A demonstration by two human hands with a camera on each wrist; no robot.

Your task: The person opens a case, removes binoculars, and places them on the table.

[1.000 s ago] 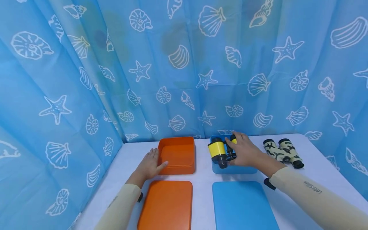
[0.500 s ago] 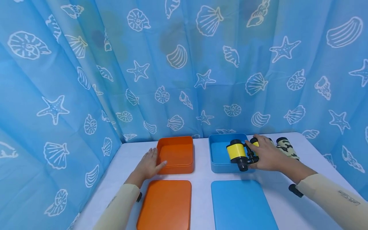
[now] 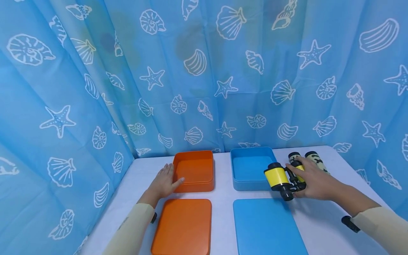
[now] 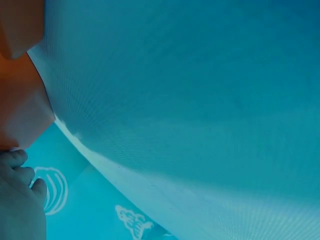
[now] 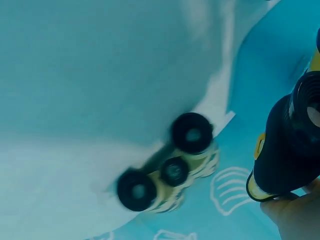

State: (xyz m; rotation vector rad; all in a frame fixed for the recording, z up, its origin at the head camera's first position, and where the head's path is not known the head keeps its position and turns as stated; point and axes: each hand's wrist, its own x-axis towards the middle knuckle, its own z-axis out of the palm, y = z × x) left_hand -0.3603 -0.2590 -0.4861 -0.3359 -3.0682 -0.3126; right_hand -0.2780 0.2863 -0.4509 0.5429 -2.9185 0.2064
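My right hand grips a yellow and black pair of binoculars in front of the blue box, near its right corner. In the right wrist view the binoculars fill the right edge, with part of the hand below them. Partly hidden behind that hand is a camouflage pair of binoculars on the table; all its lenses face up-left in the right wrist view. My left hand lies with fingers extended against the left side of the orange box, thumb at its front corner.
Inside both boxes only bare floor shows. An orange lid and a blue lid lie flat on the white table in front of them. A blue shell-print curtain hangs behind and to the left.
My right hand has carried the yellow and black binoculars from over the blue box out to the right and toward me. The left hand stays against the orange box.
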